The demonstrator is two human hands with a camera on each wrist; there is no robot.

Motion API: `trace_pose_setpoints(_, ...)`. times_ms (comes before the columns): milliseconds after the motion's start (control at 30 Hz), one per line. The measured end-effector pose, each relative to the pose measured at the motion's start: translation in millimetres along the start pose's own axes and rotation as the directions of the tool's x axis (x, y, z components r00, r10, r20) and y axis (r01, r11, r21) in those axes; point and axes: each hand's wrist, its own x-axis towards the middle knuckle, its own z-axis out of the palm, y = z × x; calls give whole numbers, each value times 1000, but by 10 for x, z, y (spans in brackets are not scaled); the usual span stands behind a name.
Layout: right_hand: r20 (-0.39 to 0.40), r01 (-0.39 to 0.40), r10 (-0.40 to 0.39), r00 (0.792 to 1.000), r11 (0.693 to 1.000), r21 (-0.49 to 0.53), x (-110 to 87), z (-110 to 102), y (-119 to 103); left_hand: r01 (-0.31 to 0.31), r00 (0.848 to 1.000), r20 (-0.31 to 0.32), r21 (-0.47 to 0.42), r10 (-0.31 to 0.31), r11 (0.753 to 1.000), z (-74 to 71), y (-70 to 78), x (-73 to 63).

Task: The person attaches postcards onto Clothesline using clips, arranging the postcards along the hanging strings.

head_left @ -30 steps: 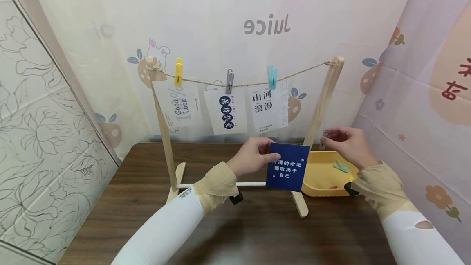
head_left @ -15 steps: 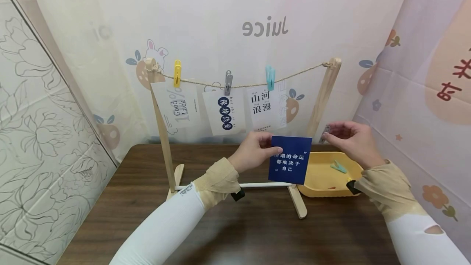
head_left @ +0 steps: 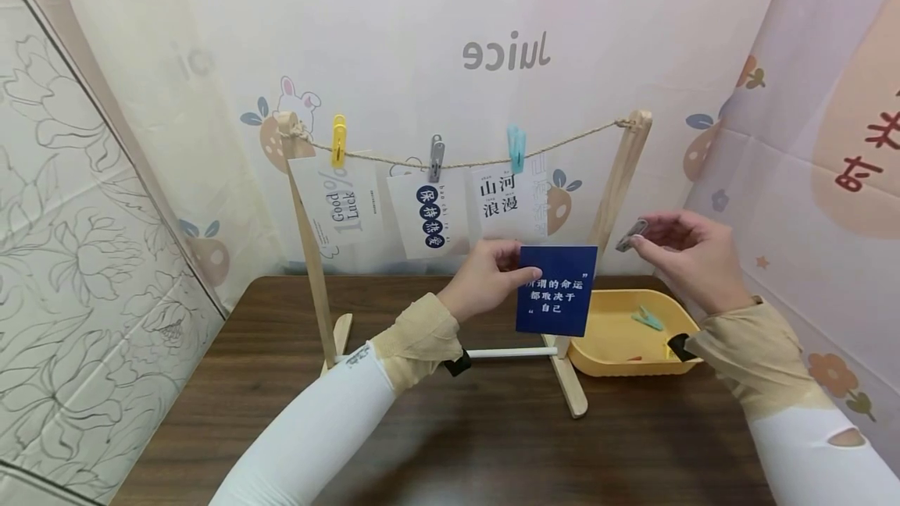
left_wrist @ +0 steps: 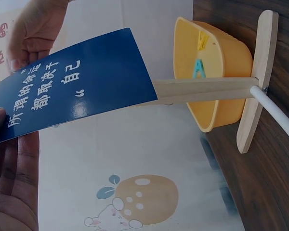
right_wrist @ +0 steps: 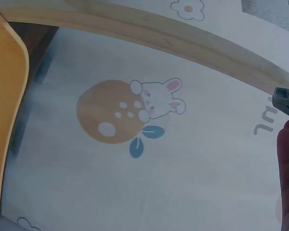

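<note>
A dark blue card (head_left: 556, 292) with white Chinese characters is pinched at its left edge by my left hand (head_left: 487, 281), thumb on the printed face. My right hand (head_left: 696, 258) pinches a grey clothespin (head_left: 631, 236) between thumb and fingers, right of the card and in front of the stand's right post. In the right wrist view the clothespin (right_wrist: 285, 100) pokes in at the right edge. Behind, a sagging twine (head_left: 478, 163) carries three white cards held by a yellow clothespin (head_left: 339, 140), a grey clothespin (head_left: 436, 158) and a light blue clothespin (head_left: 516, 149).
The wooden stand (head_left: 315, 272) rests on a dark brown table (head_left: 450, 443), its posts joined by a white rod (head_left: 512, 353). Beside its right foot is a yellow basket (head_left: 619, 369) holding a green clothespin (head_left: 648, 318) and other small pieces. A printed curtain (head_left: 422, 22) hangs behind.
Both hands have risen. My left hand has brought the blue card up and slightly right; my right hand has lifted the grey clothespin, which now tilts more sideways.
</note>
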Motion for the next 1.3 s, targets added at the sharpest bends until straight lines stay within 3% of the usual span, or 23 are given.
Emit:
trace_pose_setpoints(267,-107,84,-82,991,996,10,51,-41,-159,-4,999,-40,17,5,1000,-4,76,49)
trace_pose_setpoints(600,-162,143,-127,979,986,91,106,-62,-296,14,998,-54,37,-12,999,8,182,96)
trace_pose_setpoints(833,-189,228,-184,964,942,248,167,-75,-350,10,997,-74,30,-8,1000,10,227,137)
trace_pose_setpoints(933,-193,251,-204,960,930,268,190,-71,-384,0,996,-89,32,2,999,11,255,155)
trace_pose_setpoints(1133,-205,274,-225,953,927,255,236,-50,-471,6,996,-93,45,-2,999,21,293,183)
trace_pose_setpoints(1300,-205,269,-229,951,943,194,272,-33,-547,20,996,-87,28,-17,999,24,325,215)
